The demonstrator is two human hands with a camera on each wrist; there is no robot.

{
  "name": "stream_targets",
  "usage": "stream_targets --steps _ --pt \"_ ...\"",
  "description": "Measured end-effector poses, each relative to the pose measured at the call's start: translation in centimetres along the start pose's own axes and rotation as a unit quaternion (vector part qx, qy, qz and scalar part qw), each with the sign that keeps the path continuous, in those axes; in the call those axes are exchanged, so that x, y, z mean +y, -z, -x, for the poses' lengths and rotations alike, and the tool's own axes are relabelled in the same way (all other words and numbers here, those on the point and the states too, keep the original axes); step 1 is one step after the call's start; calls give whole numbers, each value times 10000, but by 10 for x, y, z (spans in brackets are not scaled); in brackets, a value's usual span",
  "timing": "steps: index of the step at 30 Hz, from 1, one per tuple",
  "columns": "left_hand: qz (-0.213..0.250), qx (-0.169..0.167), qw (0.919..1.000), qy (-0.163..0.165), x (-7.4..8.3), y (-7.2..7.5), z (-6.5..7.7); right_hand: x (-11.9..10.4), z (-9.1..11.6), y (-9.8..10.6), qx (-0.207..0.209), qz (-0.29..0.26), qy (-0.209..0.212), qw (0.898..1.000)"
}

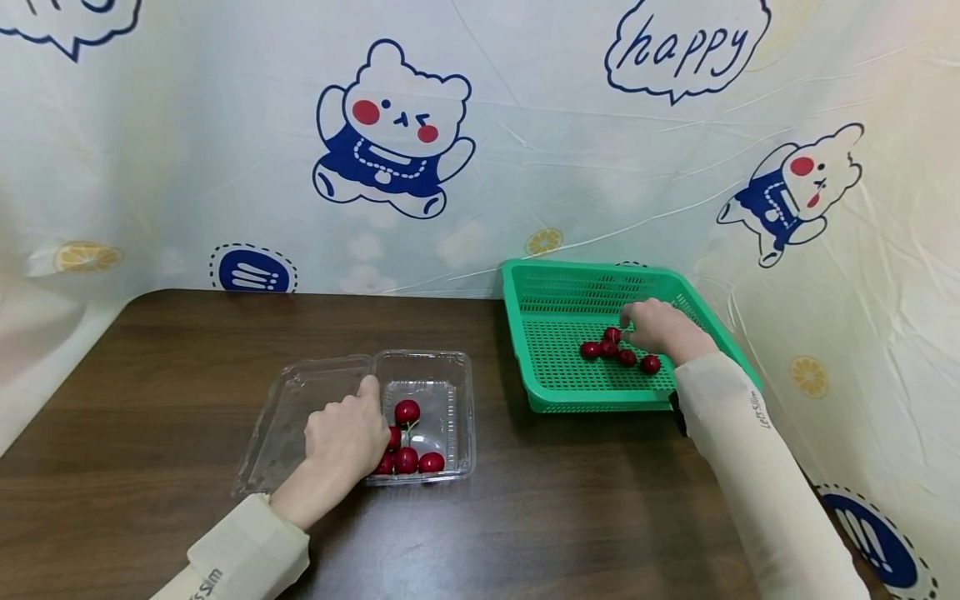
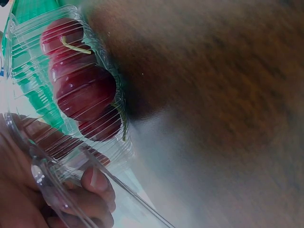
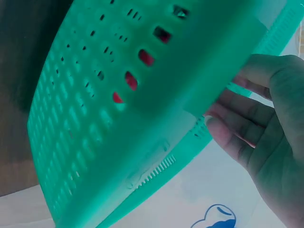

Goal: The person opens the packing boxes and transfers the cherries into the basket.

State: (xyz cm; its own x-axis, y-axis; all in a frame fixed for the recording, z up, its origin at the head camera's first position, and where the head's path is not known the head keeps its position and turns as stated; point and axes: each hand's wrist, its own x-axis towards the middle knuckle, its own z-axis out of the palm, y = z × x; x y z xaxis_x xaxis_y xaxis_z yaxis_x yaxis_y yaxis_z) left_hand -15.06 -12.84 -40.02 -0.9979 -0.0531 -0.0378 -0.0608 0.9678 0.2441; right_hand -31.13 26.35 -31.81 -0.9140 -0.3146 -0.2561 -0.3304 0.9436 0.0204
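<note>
A clear plastic clamshell box (image 1: pixel 457 408) lies opened on the table, its lid (image 1: pixel 277 425) folded out to the left. Several red cherries (image 1: pixel 406 459) lie inside it. My left hand (image 1: pixel 348 433) grips the box at the hinge between lid and tray; the left wrist view shows curled fingers (image 2: pixel 97 187) at that edge, beside the cherries (image 2: pixel 85 92). My right hand (image 1: pixel 660 327) reaches into a green plastic basket (image 1: pixel 543 400), fingers slightly bent and close beside a cherry (image 1: pixel 612 335). In the right wrist view the basket's rim hides some of its fingertips.
More cherries (image 1: pixel 608 349) sit grouped on the basket's perforated floor. The brown wooden table (image 1: pixel 150 400) spreads under both containers. A printed cloth (image 1: pixel 225 150) hangs behind the table and along its right side, right behind the basket.
</note>
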Motion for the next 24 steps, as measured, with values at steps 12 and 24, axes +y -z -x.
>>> stream_targets --steps 12,24 --pt "-5 -50 10000 32 0 1 0 -9 0 14 468 -463 196 9976" --pt "-22 -3 10000 37 1 0 0 -39 0 27 761 -625 719 9925"
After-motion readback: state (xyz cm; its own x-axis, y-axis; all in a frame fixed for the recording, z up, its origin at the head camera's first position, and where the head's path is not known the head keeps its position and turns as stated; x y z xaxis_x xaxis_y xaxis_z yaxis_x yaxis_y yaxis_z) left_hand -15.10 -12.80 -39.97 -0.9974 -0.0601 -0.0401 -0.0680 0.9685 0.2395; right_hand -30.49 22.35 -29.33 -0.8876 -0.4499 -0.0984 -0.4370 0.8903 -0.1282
